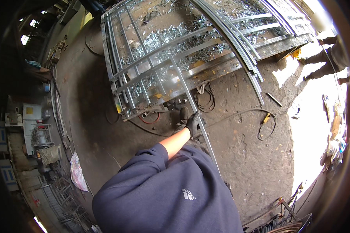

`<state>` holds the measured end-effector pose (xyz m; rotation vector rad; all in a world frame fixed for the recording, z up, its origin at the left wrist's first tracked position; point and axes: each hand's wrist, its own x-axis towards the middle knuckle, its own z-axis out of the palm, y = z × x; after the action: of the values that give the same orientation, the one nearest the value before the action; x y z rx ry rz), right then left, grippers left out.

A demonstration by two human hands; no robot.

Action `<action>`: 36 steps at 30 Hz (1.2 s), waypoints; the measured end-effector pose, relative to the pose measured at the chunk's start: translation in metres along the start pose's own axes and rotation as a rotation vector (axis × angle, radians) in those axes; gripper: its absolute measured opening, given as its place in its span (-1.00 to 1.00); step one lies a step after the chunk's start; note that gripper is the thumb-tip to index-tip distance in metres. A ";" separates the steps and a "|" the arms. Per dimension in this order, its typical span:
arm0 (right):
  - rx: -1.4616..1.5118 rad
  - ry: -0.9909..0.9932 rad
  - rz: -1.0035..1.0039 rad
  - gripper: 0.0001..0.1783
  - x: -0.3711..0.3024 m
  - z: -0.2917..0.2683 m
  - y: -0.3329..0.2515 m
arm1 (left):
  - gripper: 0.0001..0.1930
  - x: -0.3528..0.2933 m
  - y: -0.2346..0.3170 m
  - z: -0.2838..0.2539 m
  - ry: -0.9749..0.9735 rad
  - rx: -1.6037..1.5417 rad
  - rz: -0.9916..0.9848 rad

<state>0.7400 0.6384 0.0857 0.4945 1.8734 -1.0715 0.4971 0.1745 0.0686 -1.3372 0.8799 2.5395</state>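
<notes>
A long, thin metal bar [186,91] slants from the worktable's near edge down to my body. My left hand [193,123], in a dark glove, is closed round the bar at about its middle. The bar's upper end overlaps the metal frame [175,40] of crossed strips on the table. Its lower end disappears behind my dark sweatshirt. A small dark patch at the right side of the sweatshirt may be part of my right hand [228,187]; no fingers can be made out there.
The worktable [214,76] carries many scattered small metal pieces [163,39] and a bundle of long bars [239,48] overhanging its near edge. A hose [237,113] and a yellow-handled tool [266,118] lie on the floor. Another person's legs [322,70] show at far right.
</notes>
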 end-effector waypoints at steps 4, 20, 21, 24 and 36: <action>-0.050 0.027 0.023 -0.56 -0.029 -0.021 0.055 | -0.58 0.050 0.071 0.001 0.017 -0.180 0.100; -0.043 -0.009 0.082 -0.48 -0.129 -0.027 -0.054 | -0.72 0.112 0.148 -0.026 0.124 -0.074 0.309; -0.047 -0.001 0.089 -0.47 -0.140 -0.026 -0.070 | -0.72 0.113 0.151 -0.026 0.129 -0.102 0.304; -0.134 0.044 0.102 -0.43 -0.170 -0.025 -0.114 | -0.70 0.108 0.161 -0.021 0.133 -0.126 0.252; -0.232 0.119 0.283 -0.50 -0.189 -0.030 0.023 | -0.63 -0.009 0.169 0.040 -0.057 -0.180 0.389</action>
<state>0.8393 0.6916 0.2425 0.6752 1.9310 -0.6416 0.4104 0.0596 0.1654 -1.2320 1.0064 2.9981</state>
